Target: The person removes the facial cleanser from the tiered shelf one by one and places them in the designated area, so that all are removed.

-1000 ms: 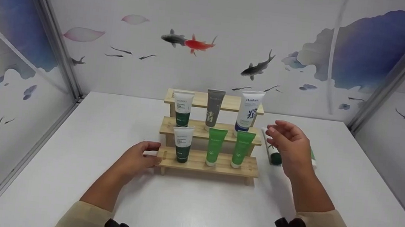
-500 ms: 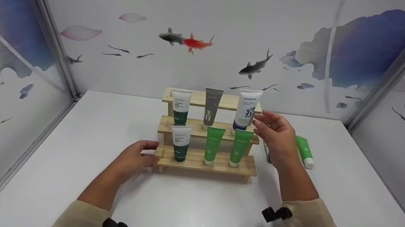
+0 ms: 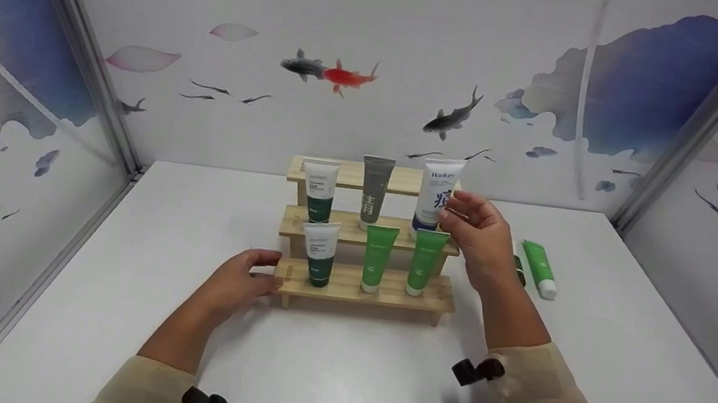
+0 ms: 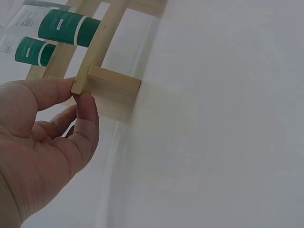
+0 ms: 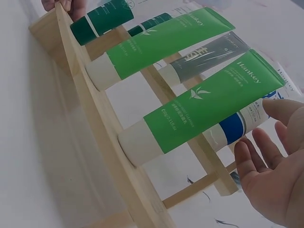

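Note:
A three-tier wooden stand [image 3: 341,293] stands on the table. My left hand [image 3: 239,288] pinches the left end of its lowest board between thumb and fingers, plain in the left wrist view. My right hand [image 3: 480,244] is at the right edge of a white-and-blue tube [image 3: 436,189] on the middle tier. Its thumb and fingers are spread apart, fingertips at the tube; firm contact cannot be made out. A grey tube [image 3: 375,190] and a white-and-green tube [image 3: 320,191] share that tier. Below stand another white-and-green tube [image 3: 320,254] and two green tubes [image 3: 379,257].
Right of the stand, a green tube [image 3: 539,267] lies on the white table [image 3: 341,373]. A dark-capped tube [image 3: 519,272] beside it is mostly hidden by my right arm. Printed panels [image 3: 378,23] enclose the back and sides.
My right hand has moved left, from above the lying tubes to the white-and-blue tube. More of the lying green tube shows. The left hand stays on the stand.

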Demonstrator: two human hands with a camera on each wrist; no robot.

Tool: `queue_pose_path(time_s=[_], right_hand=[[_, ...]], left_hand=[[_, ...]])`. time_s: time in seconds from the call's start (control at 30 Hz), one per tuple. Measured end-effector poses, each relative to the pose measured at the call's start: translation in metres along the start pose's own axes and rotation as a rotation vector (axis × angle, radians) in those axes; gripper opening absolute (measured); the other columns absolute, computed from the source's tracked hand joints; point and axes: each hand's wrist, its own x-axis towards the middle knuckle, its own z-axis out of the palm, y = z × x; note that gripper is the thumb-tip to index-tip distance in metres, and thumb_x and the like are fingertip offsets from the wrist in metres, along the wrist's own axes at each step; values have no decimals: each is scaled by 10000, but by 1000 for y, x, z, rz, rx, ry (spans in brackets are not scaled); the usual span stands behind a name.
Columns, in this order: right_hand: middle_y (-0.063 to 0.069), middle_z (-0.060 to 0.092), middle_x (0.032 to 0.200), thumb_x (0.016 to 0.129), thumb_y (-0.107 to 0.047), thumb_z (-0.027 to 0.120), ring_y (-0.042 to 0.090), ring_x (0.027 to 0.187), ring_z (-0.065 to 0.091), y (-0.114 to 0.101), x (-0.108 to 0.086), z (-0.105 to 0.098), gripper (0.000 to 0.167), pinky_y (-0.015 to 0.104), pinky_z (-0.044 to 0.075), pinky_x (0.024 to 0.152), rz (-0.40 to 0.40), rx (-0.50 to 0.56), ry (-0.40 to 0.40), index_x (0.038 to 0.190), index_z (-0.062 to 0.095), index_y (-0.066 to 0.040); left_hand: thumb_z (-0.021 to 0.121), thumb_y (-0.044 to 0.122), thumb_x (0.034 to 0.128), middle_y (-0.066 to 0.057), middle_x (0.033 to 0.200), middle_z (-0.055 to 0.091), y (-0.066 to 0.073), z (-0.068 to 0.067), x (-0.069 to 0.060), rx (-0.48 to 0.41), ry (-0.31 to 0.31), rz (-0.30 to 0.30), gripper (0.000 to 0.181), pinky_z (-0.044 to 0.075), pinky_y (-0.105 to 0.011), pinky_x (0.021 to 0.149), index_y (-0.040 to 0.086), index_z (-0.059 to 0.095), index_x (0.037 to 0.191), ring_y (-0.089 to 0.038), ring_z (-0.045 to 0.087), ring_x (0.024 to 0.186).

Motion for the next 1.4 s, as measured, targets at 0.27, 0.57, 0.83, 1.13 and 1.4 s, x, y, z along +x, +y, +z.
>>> queue_pose_path(time_s=[0.27,0.57,0.83,1.13,1.4], right_hand=[[49,645,1470,990,-245,785,238,1405,611,3,2,1,475,423,518,1184,27,-46,-15,1430,607,-223],[60,642,1486,1008,-247,763,232,1425,592,8,2,1,481,434,480,1221,38,-70,-42,1456,593,-211],[58,621,1516,1007,-197,760,202,1417,585,12,1,2,530,382,472,1214,-3,-101,-59,1502,572,-179],[54,598,1527,1030,-225,730,221,1430,557,13,0,1,541,429,431,1252,22,-134,-74,1540,554,-188],[63,596,1534,1036,-211,720,229,1443,557,13,0,2,522,440,423,1262,14,-144,-84,1531,557,-181]], left_hand=[[696,194,1015,-59,1642,498,1,0,0,18,-1,-3,561,543,-437,1128,192,537,1552,-274,594,1397],[698,194,1014,-63,1645,494,1,0,0,10,-6,-6,562,548,-428,1117,184,536,1552,-268,605,1379],[700,175,1001,-83,1641,495,0,0,-2,-7,-12,20,569,546,-439,1111,158,541,1547,-280,608,1370],[703,176,1003,-80,1641,495,1,0,-2,-2,-13,18,569,545,-431,1115,167,540,1548,-282,597,1378],[699,196,1010,-59,1637,502,1,0,-1,12,-6,-2,553,534,-440,1135,188,548,1542,-274,599,1383]])
